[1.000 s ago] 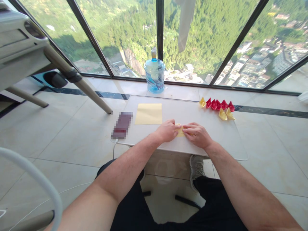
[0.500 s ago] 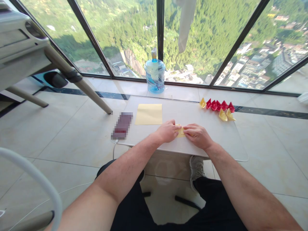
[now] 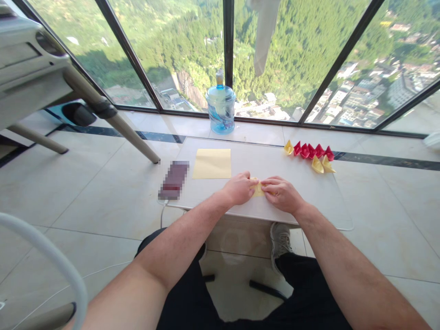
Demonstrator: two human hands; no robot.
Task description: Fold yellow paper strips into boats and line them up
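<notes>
Between my hands, near the front edge of the low white table (image 3: 206,197), lies a small folded piece of yellow paper (image 3: 258,189). My left hand (image 3: 242,188) is closed on its left side, fingertips pressed onto the fold. From the right, my right hand (image 3: 280,191) pinches the other side with thumb and fingers. The fingers hide part of the paper. A flat yellow sheet (image 3: 212,163) rests on the table beyond my left hand. At the far right stand several red folded paper boats (image 3: 311,151), with yellow paper boats (image 3: 317,164) beside them.
A pixelated phone-like thing (image 3: 174,180) with a white cable lies at the table's left end. Behind the table a blue water jug (image 3: 221,110) stands by the window. A metal-legged frame (image 3: 127,133) is at left, a white curved tube (image 3: 51,256) nearer me.
The view has shifted very slightly. Both hands keep their grip on the folded yellow paper in nearly the same place.
</notes>
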